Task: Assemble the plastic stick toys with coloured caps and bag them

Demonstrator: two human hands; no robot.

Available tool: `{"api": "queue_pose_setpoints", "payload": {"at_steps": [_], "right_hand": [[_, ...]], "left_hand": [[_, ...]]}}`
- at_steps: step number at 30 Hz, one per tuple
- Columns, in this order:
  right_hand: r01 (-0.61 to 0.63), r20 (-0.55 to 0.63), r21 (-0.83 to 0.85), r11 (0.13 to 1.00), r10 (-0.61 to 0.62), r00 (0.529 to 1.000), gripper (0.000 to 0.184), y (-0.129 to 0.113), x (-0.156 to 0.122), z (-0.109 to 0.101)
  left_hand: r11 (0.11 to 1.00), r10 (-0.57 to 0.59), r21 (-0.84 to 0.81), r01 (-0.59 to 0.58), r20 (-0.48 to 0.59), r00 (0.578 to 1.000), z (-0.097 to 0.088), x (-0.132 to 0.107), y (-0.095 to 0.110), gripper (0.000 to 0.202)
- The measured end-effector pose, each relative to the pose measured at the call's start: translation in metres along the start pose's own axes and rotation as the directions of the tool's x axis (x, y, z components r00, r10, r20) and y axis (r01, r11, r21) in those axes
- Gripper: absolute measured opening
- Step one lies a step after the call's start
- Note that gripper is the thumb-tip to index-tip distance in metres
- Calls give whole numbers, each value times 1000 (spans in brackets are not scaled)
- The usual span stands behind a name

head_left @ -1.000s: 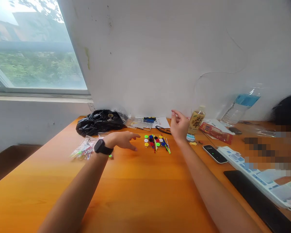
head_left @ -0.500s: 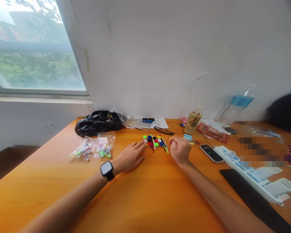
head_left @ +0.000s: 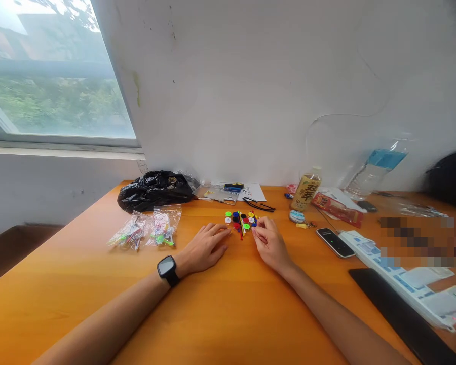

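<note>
A cluster of small coloured discs and thin coloured sticks [head_left: 240, 221] lies on the orange table [head_left: 220, 309]. My left hand [head_left: 205, 247], with a black smartwatch on its wrist, rests flat with fingers stretched toward the discs' left edge. My right hand [head_left: 269, 242] sits on the table at the cluster's right side, fingers curled in over the sticks there; whether they grip any stick is hidden.
Two clear bags of coloured parts [head_left: 146, 230] lie left of my hands, a black plastic bag [head_left: 154, 190] behind them. Glasses [head_left: 259, 205], a tea bottle [head_left: 305, 190], a phone [head_left: 333, 241], a white power strip [head_left: 403, 276] and a water bottle [head_left: 376, 170] stand right.
My right hand came down from beside the tea bottle to the sticks. My left hand moved right and now lies flat by the discs.
</note>
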State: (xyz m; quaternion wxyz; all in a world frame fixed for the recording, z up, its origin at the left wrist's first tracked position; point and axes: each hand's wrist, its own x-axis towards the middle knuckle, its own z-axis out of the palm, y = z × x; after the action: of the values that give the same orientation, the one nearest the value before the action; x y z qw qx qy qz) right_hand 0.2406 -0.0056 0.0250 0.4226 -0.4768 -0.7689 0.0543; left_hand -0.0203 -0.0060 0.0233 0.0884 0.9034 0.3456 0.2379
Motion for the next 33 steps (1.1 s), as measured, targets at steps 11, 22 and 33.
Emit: {"api": "queue_pose_setpoints", "payload": {"at_steps": [11,22,33], "right_hand": [[-130,117,-31,991,132,984,20,-7,-7,6],[-107,132,-308,945,154,979,13,-9,-4,22],[-112,210,-355,928,196,958,13,-14,-3,23]], "left_hand": [[1000,-15,18,16,-33,999,7,-2,-6,60],[1000,-15,-3,15,-29,999,8,-2,-6,63],[1000,1,-16,-2,-62,998,8,-1,-4,61]]}}
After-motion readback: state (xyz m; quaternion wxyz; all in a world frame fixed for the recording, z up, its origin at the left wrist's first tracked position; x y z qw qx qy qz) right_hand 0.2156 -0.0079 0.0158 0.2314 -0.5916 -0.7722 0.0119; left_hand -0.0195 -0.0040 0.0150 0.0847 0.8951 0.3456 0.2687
